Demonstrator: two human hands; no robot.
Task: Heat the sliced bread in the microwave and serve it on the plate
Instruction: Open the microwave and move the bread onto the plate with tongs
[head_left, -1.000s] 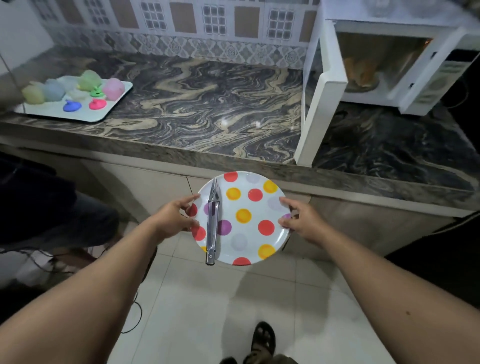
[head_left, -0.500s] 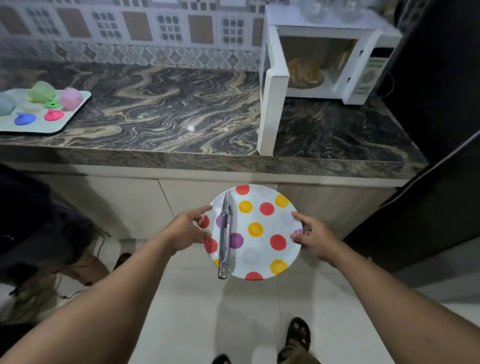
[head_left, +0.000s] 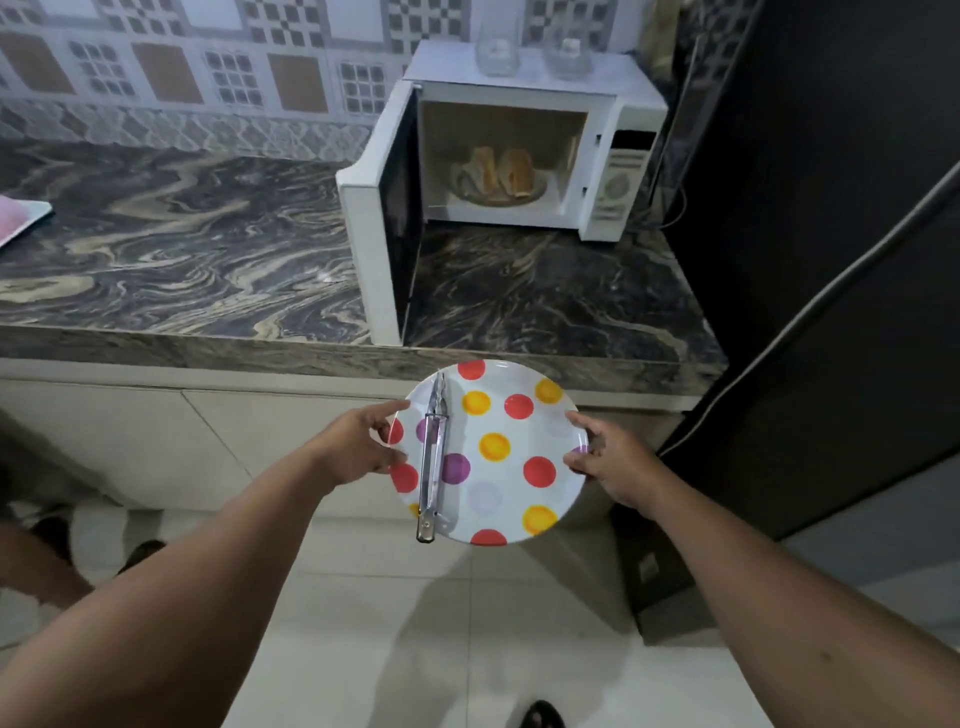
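Bread (head_left: 497, 174) sits sliced on a dish inside the microwave (head_left: 524, 140), whose door (head_left: 382, 218) hangs wide open toward the counter edge. The left hand (head_left: 358, 451) pinches the left rim of the plate (head_left: 563, 491), thumb and fingers curled round the edge; the right hand (head_left: 605, 460) grips the right rim the same way. A pair of metal tongs (head_left: 431, 457) lies lengthwise on the plate's left half, handle end overhanging the near rim. Over the last second the plate has come from left of the door to directly in front of the open cavity, so the person now faces the bread squarely. That suggests heating is done and serving is next. The bread lies well beyond both hands, across the marble counter (head_left: 208, 249), up and slightly right of the plate. Two glass jars (head_left: 535, 52) stand on the microwave.
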